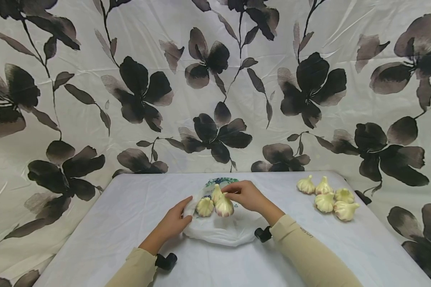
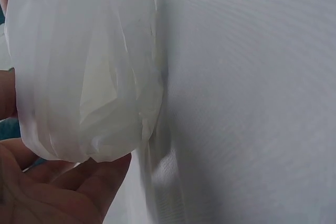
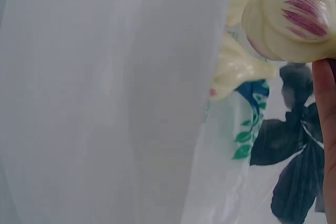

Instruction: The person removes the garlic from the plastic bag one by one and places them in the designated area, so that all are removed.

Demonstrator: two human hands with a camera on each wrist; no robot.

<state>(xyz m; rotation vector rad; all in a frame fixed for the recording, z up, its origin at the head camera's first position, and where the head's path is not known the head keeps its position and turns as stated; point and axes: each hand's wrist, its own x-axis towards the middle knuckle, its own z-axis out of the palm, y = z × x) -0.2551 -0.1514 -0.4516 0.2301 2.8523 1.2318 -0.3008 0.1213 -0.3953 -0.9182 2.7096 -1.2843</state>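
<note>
A white plastic bag (image 1: 222, 231) with green and blue print lies in the middle of the table. My left hand (image 1: 174, 219) holds its left edge; in the left wrist view the fingers (image 2: 105, 182) lie against the thin plastic (image 2: 89, 77). My right hand (image 1: 249, 195) pinches a garlic bulb (image 1: 224, 207) by its neck, over the bag. Purple streaks mark that bulb (image 3: 294, 17) in the right wrist view. Two more garlic bulbs sit at the bag, one on the left (image 1: 204, 207) and one just behind (image 1: 217, 193).
Several garlic bulbs (image 1: 324, 202) form a group at the back right of the white-covered table (image 1: 129, 207). Behind the table's far edge hangs a white cloth (image 1: 258, 143) with dark flowers.
</note>
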